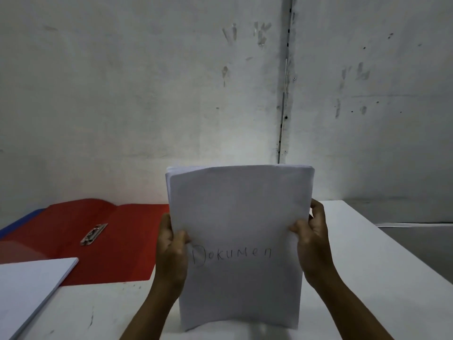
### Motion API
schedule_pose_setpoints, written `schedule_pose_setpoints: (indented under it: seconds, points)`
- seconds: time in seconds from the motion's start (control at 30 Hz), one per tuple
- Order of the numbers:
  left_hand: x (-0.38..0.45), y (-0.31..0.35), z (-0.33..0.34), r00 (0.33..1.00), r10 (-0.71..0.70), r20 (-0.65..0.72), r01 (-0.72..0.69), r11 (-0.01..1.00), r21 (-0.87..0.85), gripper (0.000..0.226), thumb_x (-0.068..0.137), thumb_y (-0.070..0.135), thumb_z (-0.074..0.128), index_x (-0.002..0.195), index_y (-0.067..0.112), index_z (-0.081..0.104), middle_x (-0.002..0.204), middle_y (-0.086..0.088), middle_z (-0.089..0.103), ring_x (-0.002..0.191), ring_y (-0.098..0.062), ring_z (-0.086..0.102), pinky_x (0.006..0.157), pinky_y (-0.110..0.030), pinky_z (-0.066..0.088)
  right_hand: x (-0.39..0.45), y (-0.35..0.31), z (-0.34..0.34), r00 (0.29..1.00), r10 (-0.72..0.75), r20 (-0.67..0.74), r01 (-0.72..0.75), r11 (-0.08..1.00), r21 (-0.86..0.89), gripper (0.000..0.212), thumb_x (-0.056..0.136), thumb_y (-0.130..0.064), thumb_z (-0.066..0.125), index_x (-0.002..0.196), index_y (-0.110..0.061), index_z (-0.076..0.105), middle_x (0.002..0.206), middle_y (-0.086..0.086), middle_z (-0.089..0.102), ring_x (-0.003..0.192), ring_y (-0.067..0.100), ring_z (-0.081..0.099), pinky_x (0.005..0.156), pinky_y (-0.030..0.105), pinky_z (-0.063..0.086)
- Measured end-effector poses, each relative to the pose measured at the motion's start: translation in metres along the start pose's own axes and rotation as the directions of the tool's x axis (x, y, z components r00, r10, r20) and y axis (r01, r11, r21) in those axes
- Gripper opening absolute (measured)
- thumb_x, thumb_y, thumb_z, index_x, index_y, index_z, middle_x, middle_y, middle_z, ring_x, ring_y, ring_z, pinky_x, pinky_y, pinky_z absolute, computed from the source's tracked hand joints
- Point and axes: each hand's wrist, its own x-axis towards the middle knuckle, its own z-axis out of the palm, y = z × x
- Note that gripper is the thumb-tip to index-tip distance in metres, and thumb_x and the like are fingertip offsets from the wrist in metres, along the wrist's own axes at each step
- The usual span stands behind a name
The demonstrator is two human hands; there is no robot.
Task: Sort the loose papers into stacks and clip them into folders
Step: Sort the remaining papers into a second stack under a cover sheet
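Papers (241, 217) marked "Dokumen" are standing upright on the table (367, 278), long axis vertical, both the left hand (171, 249) and right hand (312, 238) gripping their side edges, while the open red folder (117, 241) is lying at nine o'clock, nearer the left hand.

Head view looks forward and down, close over the white table (367, 278); wall (147, 94) behind.

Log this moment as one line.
both hands: left hand, right hand grip white paper stack upright on white table | open red folder: empty
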Motion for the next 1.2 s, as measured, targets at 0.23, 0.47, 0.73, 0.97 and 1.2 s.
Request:
schedule_pose_setpoints:
  seconds: [0.23,0.47,0.73,0.97,1.2]
  points:
    - [0.028,0.042,-0.008,0.893,0.382,0.238,-0.436,0.867,0.242,0.092,0.067,0.003,0.043,0.119,0.072,0.013,0.135,0.002,0.044,0.076,0.002,0.056,0.054,-0.014,0.051,0.021,-0.037,0.003,0.907,-0.389,0.164,0.419,0.877,-0.237,0.078,0.073,-0.002,0.037,0.125,-0.057,0.020,0.124,-0.036,0.042,0.092,0.004,0.054,0.075,0.016,0.050]
    - [0.045,0.049,-0.018,0.795,0.523,0.307,-0.599,0.600,0.530,0.049,0.072,0.018,0.043,0.119,0.022,0.057,0.089,0.007,0.055,0.069,-0.008,0.048,0.052,-0.006,0.041,0.040,-0.039,-0.001,0.825,-0.521,0.218,0.552,0.658,-0.512,0.045,0.077,-0.003,0.040,0.117,-0.012,0.059,0.100,0.006,0.049,0.091,-0.024,0.042,0.077,-0.006,0.035]
    - [0.035,0.018,-0.019,0.986,0.073,0.148,-0.089,0.990,0.105,0.058,0.081,0.006,0.047,0.126,0.039,0.034,0.085,-0.011,0.055,0.074,-0.027,0.052,0.064,-0.038,0.052,0.026,-0.018,-0.006,0.994,0.014,0.110,-0.003,0.995,-0.098,0.060,0.088,0.007,0.046,0.118,-0.043,0.033,0.091,-0.003,0.061,0.076,0.019,0.059,0.068,0.034,0.055]
    - [-0.010,-0.045,-0.008,0.982,-0.185,-0.021,0.186,0.982,0.035,0.021,0.071,0.019,0.041,0.089,0.025,0.051,0.086,-0.006,0.058,0.079,-0.024,0.055,0.056,-0.027,0.051,-0.017,0.049,-0.007,0.950,0.310,0.042,-0.299,0.939,-0.173,0.033,0.091,0.006,0.038,0.110,-0.014,0.055,0.095,-0.008,0.059,0.085,0.005,0.054,0.066,0.018,0.045]
    - [-0.018,-0.052,-0.003,0.991,-0.100,-0.091,0.103,0.994,0.027,0.036,0.069,0.020,0.034,0.101,0.026,0.050,0.092,0.003,0.059,0.080,-0.014,0.056,0.056,-0.014,0.052,-0.023,0.045,-0.010,0.979,0.202,-0.006,-0.202,0.973,-0.112,0.024,0.068,-0.020,0.037,0.083,-0.024,0.055,0.083,-0.002,0.059,0.074,0.011,0.054,0.057,0.015,0.049]
